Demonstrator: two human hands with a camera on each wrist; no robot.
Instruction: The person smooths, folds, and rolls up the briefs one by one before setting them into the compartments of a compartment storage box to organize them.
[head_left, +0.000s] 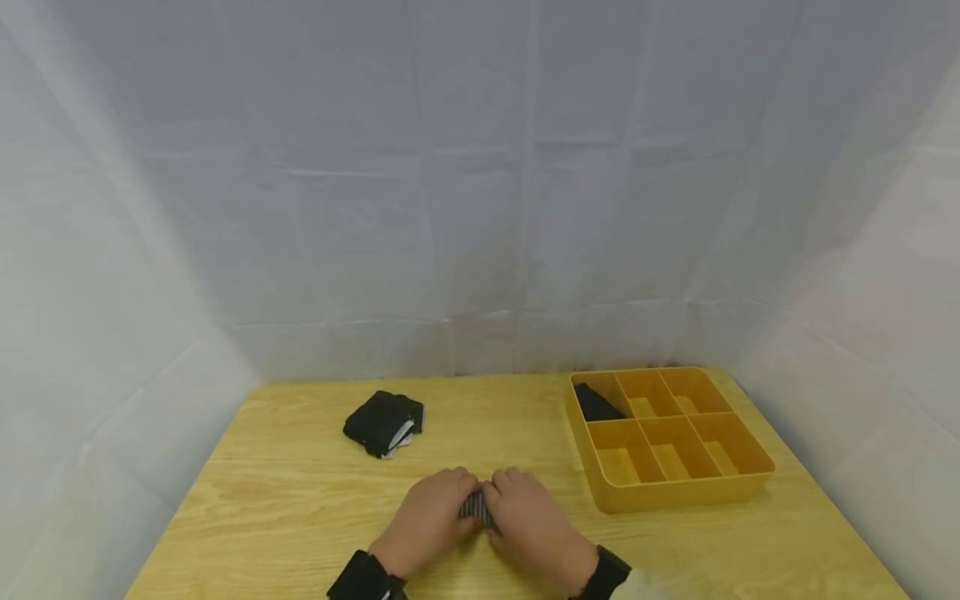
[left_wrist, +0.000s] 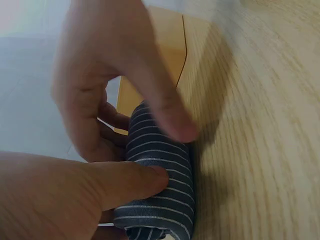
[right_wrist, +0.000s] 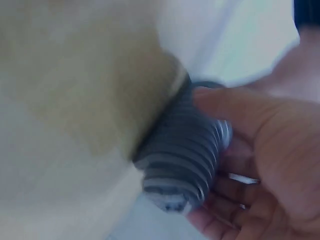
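Note:
A dark grey roll of cloth (head_left: 476,509) with thin white stripes lies on the table between my two hands. My left hand (head_left: 433,518) grips one end, its thumb (left_wrist: 132,186) pressed along the top. On the other end is my right hand (head_left: 529,522); in the right wrist view its thumb lies over the roll (right_wrist: 182,135) and its fingers curl round the side. The hands hide much of the roll in the head view. Farther back and to the left sits a black folded cloth pile (head_left: 381,421) with some white showing.
A yellow divided box (head_left: 678,492) stands at the right of the wooden table (head_left: 285,500). Black cloth (head_left: 596,403) is in its back left compartment. White sheeting (head_left: 480,250) encloses the table at the back and sides.

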